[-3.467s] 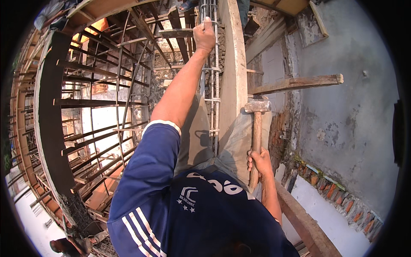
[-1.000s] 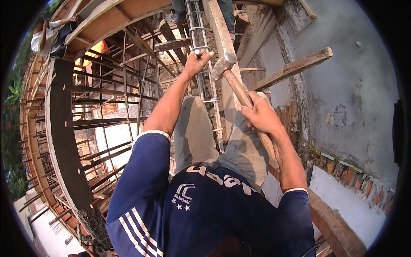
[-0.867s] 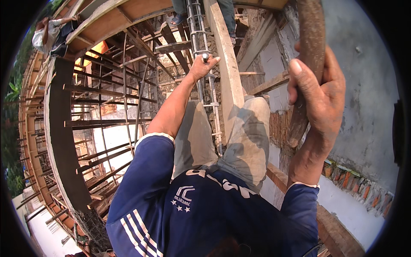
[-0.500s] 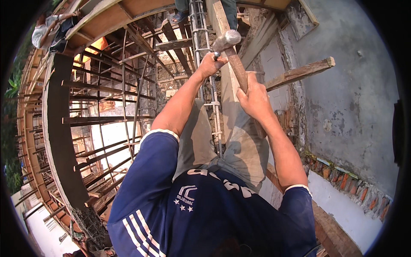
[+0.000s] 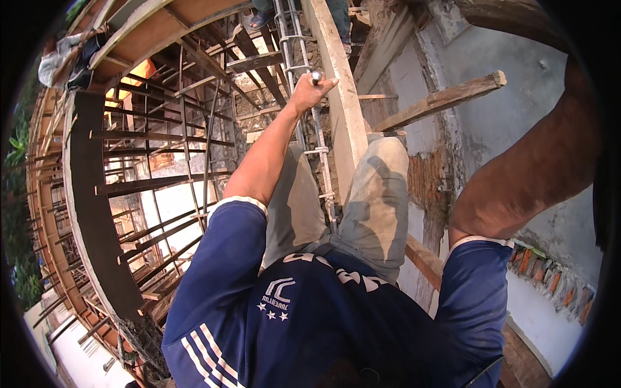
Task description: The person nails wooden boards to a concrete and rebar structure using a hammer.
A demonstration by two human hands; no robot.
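Observation:
My left hand (image 5: 306, 94) is closed around a short metal rod (image 5: 315, 77), its round shiny end facing up and its lower part hidden. The fist is beside the long wooden plank (image 5: 346, 97), the thumb pointing across toward it. On the right my arm is raised close to the camera, and my right hand (image 5: 577, 74) is mostly lost in the dark rim. From there the hammer's wooden handle (image 5: 514, 19) crosses the upper right corner; its head is out of sight.
A tied steel bar cage (image 5: 317, 150) runs forward between my legs. A wooden beam (image 5: 446, 102) juts out at right before the grey wall (image 5: 556, 213). Timber framework (image 5: 162, 136) fills the left. One person (image 5: 61, 64) is at far left; another's foot (image 5: 261, 19) shows ahead.
My right hand has swung the hammer up and back from beside the left hand to the upper right. My left hand still grips the rod, slightly further left.

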